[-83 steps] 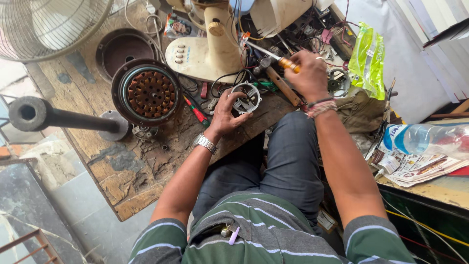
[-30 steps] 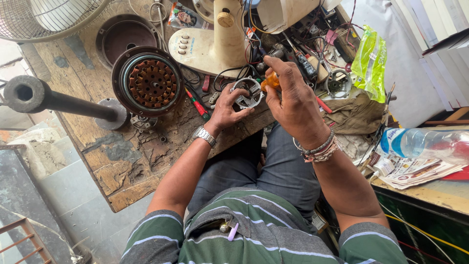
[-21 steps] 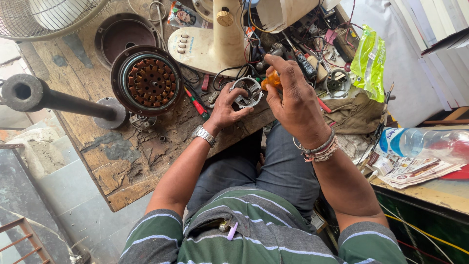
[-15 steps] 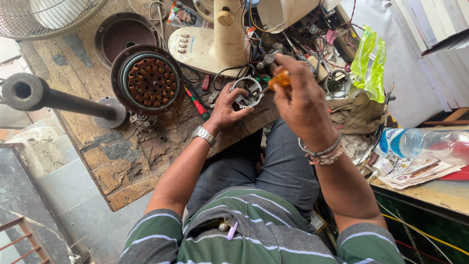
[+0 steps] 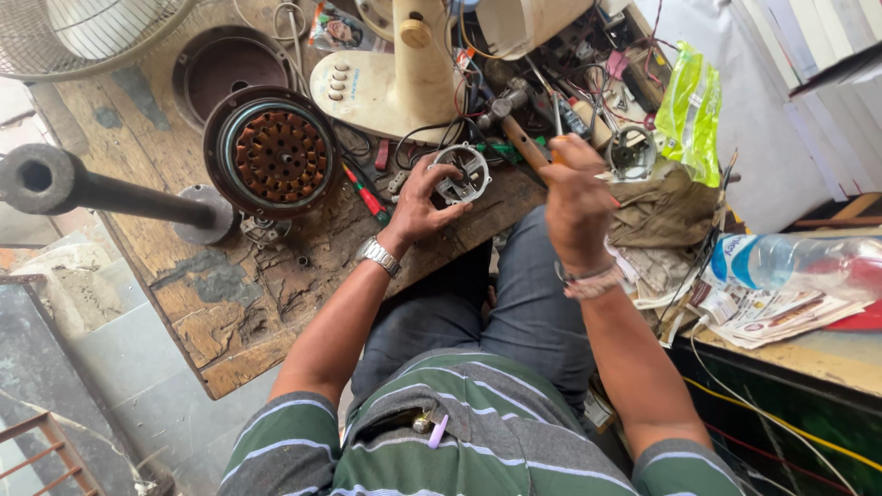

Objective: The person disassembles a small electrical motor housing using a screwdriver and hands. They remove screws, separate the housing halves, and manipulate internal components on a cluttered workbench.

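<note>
The left hand (image 5: pixel 418 197) is gripping a round metal part (image 5: pixel 459 174) on the worktop (image 5: pixel 239 294); the right hand (image 5: pixel 574 197) is hovering fisted near it, contents hidden.

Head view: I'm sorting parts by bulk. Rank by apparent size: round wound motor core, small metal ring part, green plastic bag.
1. round wound motor core
2. green plastic bag
3. small metal ring part, held in the left hand

round grey bare-metal motor housing (image 5: pixel 462 174), dull | rough cracked brown wooden workbench (image 5: pixel 230 303), 7 o'clock | glossy green plastic bag (image 5: pixel 691 110), 2 o'clock
</note>
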